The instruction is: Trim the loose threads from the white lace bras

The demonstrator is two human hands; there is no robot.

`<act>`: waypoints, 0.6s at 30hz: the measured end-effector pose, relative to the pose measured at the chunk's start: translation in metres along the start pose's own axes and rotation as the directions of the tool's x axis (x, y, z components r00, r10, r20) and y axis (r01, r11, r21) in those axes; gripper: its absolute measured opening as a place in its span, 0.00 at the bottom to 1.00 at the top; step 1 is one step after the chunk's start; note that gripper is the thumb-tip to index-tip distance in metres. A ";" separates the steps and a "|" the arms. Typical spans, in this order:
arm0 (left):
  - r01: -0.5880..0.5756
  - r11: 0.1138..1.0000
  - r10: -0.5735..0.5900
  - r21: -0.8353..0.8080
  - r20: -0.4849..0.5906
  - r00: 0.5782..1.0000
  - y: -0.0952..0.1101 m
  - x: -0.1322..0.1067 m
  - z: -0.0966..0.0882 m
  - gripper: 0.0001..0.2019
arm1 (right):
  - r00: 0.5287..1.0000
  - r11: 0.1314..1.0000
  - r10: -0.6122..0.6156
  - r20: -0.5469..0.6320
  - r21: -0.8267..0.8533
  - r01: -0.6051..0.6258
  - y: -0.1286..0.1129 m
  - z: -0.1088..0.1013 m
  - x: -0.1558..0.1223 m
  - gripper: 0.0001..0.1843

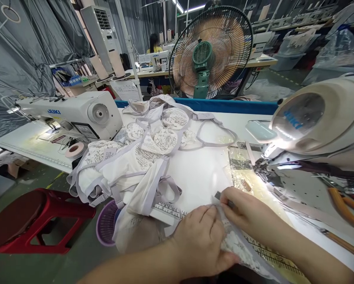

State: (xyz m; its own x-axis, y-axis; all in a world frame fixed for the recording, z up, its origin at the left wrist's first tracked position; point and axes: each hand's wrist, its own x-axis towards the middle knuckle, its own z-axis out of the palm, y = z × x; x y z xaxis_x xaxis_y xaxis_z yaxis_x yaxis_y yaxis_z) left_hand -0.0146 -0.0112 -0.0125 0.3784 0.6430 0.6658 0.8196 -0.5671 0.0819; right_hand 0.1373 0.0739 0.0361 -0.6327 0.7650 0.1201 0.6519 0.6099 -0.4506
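Note:
My left hand [199, 238] is closed on a white lace bra [244, 250] with grey edging at the table's front edge. Part of the bra lies under my fingers, and its band runs off toward the lower right. Beside it, my right hand [238, 205] pinches a small dark grey tool [218, 194]. Only the tip of this tool shows past the fingers, so its kind is unclear. Just left of my hands lies a heap of white lace bras [144, 154] with grey straps, partly over a printed ruler [167, 212].
A lit sewing machine [307, 114] stands at right, with orange-handled scissors [342, 205] near it. Another sewing machine [73, 112] is at left. A large fan [210, 51] stands behind the table. A red stool [43, 217] and a purple basket [105, 225] are below left.

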 end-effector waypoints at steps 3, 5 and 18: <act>0.104 0.992 -0.102 -0.073 0.038 0.994 0.000 0.006 -0.003 0.13 | 0.994 0.992 0.110 0.012 0.059 -0.111 -0.001 0.005 -0.003 0.08; 0.231 0.972 -0.224 -0.038 0.138 0.965 0.000 0.012 -0.004 0.08 | 0.988 0.985 0.155 0.018 0.077 -0.156 -0.003 0.009 -0.006 0.07; 0.376 0.924 -0.365 0.069 0.457 0.812 -0.008 0.036 -0.001 0.05 | 0.947 0.941 0.298 -0.121 0.204 -0.270 -0.016 0.030 -0.024 0.12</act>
State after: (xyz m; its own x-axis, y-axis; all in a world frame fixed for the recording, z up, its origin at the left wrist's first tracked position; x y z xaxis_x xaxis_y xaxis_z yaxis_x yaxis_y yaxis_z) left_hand -0.0083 0.0163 0.0120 0.2046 0.9636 0.1719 0.9294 -0.2464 0.2748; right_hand 0.1291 0.0391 0.0137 -0.3541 0.9312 0.0864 0.6988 0.3249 -0.6373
